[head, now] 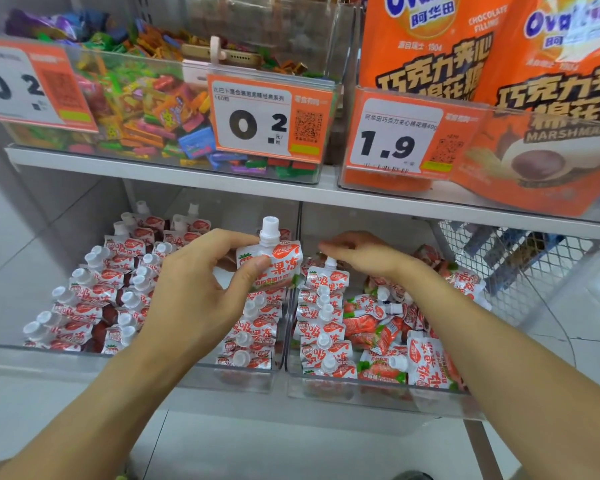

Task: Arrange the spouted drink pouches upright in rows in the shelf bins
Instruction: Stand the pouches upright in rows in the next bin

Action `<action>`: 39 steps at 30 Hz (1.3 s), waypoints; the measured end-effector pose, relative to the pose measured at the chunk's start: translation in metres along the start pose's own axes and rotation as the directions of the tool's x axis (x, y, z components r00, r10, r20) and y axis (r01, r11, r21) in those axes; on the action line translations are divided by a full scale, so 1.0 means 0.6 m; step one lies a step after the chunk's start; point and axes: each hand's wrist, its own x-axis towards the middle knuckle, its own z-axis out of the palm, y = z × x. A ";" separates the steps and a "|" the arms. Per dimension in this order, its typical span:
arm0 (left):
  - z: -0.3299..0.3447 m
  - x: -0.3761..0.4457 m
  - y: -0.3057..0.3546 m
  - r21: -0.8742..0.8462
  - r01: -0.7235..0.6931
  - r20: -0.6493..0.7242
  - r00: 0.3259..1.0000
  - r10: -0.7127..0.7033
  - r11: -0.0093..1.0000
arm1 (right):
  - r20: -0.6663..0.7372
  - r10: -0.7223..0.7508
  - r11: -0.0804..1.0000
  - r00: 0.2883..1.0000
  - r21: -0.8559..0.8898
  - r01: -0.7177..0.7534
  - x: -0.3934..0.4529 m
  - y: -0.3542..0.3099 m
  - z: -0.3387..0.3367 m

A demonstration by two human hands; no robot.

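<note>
held pouch: a white and red spouted pouch (pixel 270 261) stands upright, white cap on top, raised above the right-hand row of the left bin (pixel 136 358), close to the divider
left hand: the left hand (pixel 191 292) grips the held pouch, thumb pressed on its front, fingers curled round behind its upper edge
right hand: the right hand (pixel 362 252) hangs to the right of the held pouch, over the back of the right bin (pixel 378 393); its fingers are bent downward near a pouch spout, and whether they pinch anything cannot be told
left bin rows: pouches (pixel 94 299) stand upright in neat rows left of the held pouch, caps up
right bin: one tidy row (pixel 323 327) runs just right of the divider; further right a loose heap of pouches (pixel 402 341) lies tumbled on its sides
upper shelf: above the held pouch, a clear bin of mixed sweets (pixel 146 109) and orange marshmallow bags (pixel 482 64), with price tags (pixel 267 119) in front
</note>
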 end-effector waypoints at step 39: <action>0.021 0.006 0.005 -0.016 -0.020 -0.033 0.999 0.019 1.000 | 0.078 -0.206 0.900 0.976 -0.376 0.220 0.002 0.020 0.003</action>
